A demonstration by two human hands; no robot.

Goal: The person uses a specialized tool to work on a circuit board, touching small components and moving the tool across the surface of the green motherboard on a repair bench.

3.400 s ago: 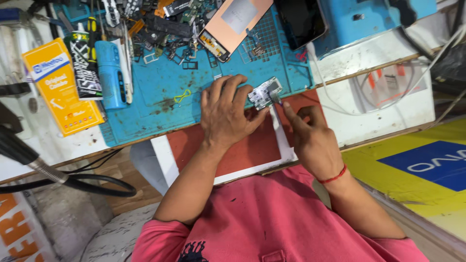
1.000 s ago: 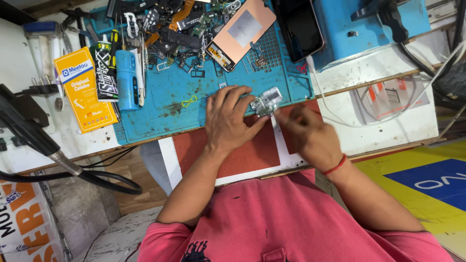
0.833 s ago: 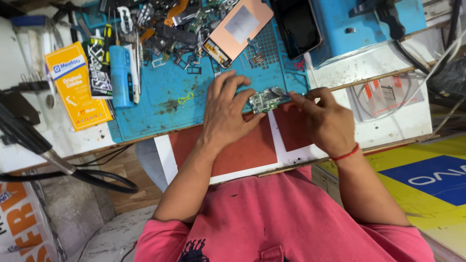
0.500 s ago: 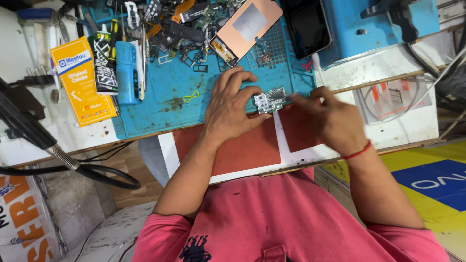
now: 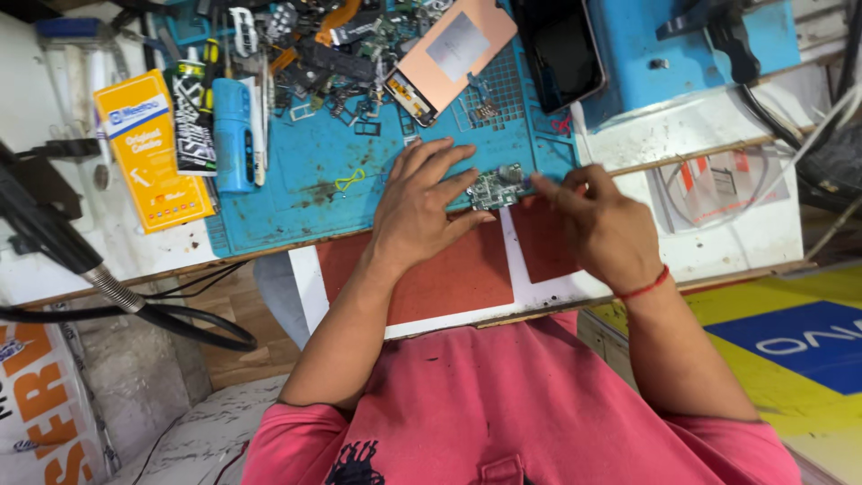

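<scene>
- Circuit board (image 5: 496,189), small and greenish with metal shields, lies at the near edge of the blue work mat (image 5: 296,207), just where the mat meets the red pad (image 5: 440,278); it is the piece both hands are working on.
- Worktop (image 5: 718,233) carries everything: the blue mat across the back, the red pad with its white border at the front edge, and a blue box (image 5: 682,45) to the right with dark cables trailing off it.
- Blue work mat holds a heap of loose phone parts and tools (image 5: 332,54) at its far side, with a pink-backed phone panel (image 5: 453,54) and a dark phone screen (image 5: 561,49) lying beyond the board.
- Yellow packet (image 5: 148,148) and a blue cylinder-shaped tool (image 5: 232,135) lie well apart to the left, untouched.
- Left hand (image 5: 422,211) lies palm down, fingers spread and half open, its fingertips pressing the board's left side to pin it flat.
- Right hand (image 5: 606,224) is loosely curled, forefinger and thumb stretched toward the board's right edge; whether they pinch a tool or part cannot be told, as the tips are blurred.
- Step in hand, as a judgement: steadying the board while picking at a small part on its right end; the next move seems to call for a fine, light fingertip touch while the left hand stops the board sliding.
</scene>
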